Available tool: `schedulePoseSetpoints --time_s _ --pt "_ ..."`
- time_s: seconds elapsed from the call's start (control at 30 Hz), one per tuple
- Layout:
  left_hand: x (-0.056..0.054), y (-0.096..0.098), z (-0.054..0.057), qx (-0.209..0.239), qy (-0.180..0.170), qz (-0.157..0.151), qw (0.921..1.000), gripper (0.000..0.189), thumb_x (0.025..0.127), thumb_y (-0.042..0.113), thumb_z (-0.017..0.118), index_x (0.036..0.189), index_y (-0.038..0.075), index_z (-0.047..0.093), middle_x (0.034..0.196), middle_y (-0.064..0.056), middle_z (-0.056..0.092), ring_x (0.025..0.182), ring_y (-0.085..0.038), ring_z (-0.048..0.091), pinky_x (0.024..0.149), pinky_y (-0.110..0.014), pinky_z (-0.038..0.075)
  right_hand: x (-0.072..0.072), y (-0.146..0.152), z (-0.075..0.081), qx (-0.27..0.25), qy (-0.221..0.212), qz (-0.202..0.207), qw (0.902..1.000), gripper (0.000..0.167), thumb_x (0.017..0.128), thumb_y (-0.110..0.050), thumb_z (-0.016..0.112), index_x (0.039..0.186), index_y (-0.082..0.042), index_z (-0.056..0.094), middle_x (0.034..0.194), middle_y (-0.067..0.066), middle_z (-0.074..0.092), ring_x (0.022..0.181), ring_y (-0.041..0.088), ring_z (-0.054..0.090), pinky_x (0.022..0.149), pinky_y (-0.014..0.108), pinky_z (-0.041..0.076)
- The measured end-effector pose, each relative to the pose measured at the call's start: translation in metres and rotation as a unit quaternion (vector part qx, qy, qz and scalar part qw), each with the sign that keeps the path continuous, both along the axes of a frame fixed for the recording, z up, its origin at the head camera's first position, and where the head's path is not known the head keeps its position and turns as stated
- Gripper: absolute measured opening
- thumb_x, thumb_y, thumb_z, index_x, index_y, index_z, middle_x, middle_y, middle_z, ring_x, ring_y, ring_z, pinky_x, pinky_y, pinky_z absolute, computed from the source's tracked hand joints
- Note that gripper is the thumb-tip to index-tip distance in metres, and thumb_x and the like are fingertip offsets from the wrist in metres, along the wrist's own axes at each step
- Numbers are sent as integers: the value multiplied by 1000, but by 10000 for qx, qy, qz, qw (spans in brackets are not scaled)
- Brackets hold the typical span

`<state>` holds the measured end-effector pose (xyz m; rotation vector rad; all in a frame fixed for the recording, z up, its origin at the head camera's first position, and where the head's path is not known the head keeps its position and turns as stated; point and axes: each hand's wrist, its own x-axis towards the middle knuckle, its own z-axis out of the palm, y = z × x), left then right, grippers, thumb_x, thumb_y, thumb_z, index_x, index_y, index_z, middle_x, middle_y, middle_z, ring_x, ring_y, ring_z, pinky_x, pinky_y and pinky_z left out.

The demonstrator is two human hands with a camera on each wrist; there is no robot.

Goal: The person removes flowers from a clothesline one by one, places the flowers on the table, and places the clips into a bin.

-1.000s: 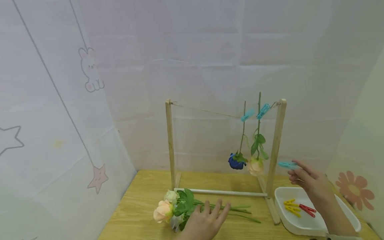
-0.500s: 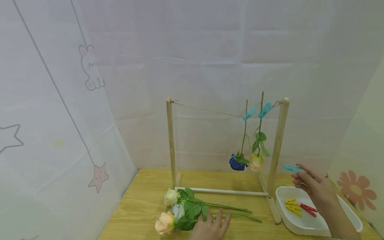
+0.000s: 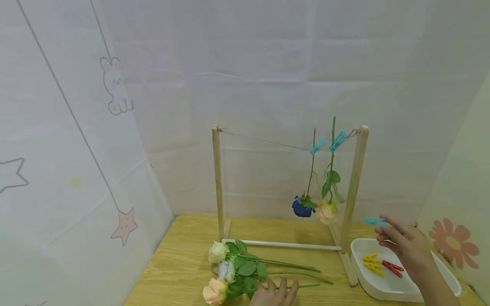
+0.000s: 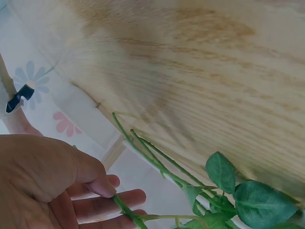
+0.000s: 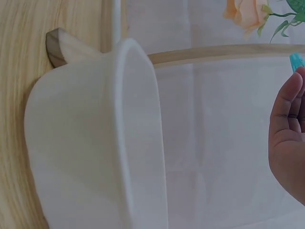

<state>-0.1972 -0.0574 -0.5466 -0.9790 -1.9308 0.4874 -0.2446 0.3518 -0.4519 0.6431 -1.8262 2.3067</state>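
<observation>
My left hand (image 3: 274,293) pinches a green stem (image 4: 125,208) between thumb and fingers, low over the table. The stem belongs to a peach rose (image 3: 215,291) lying at the front of a small bunch. Beside it lie a pale lilac rose (image 3: 226,270) and a cream rose (image 3: 218,252), their stems pointing right. My right hand (image 3: 406,244) holds a light-blue clothespin (image 3: 375,221) by its end, raised above the tray. A blue rose (image 3: 303,207) and another peach rose (image 3: 327,212) hang head down from a string, each held by a light-blue clothespin.
A wooden frame (image 3: 217,182) with a sagging string (image 3: 264,140) stands behind the bunch. At the right, a white tray (image 3: 363,280) contains yellow clothespins (image 3: 373,269) and a red clothespin (image 3: 392,268). Printed cloth hangs behind the wooden table (image 3: 168,255).
My left hand has moved toward the front edge and now pinches the peach rose's stem; that rose has shifted forward, apart from the others. My right hand has sunk slightly with the clothespin.
</observation>
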Motion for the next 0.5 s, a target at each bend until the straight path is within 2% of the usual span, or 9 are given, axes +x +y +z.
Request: schedulePoseSetpoints --time_s 0.17,0.33,0.4,0.5 --pt "-2 1 -4 12 -274 17 9996 45 99 63 48 128 34 66 100 11 73 55 -8 65 38 -20 44 2 9 -9 85 -250 -81 9996 44 108 1 39 132 -25 66 104 1 76 89 12 72 81 25 59" --pt "-2 2 -2 -152 -949 179 9952 51 100 67 41 131 34 64 102 12 73 55 -8 64 37 -19 41 3 17 -20 85 -348 -63 9993 44 108 1 39 131 -26 66 105 0 76 90 12 72 81 26 59" --pt "-1 2 -1 -296 -1271 274 9911 53 100 68 39 133 34 63 105 13 73 57 -7 65 38 -20 43 3 19 -24 94 -396 -75 9991 44 108 1 40 132 -26 66 105 0 76 90 12 72 82 27 59" --pt "1 3 0 -479 -1618 383 9849 54 100 69 37 134 35 61 105 15 72 54 -4 61 38 -18 40 4 23 -29 212 -549 -170 9981 44 108 -2 41 131 -30 65 105 -1 76 91 12 72 82 26 59"
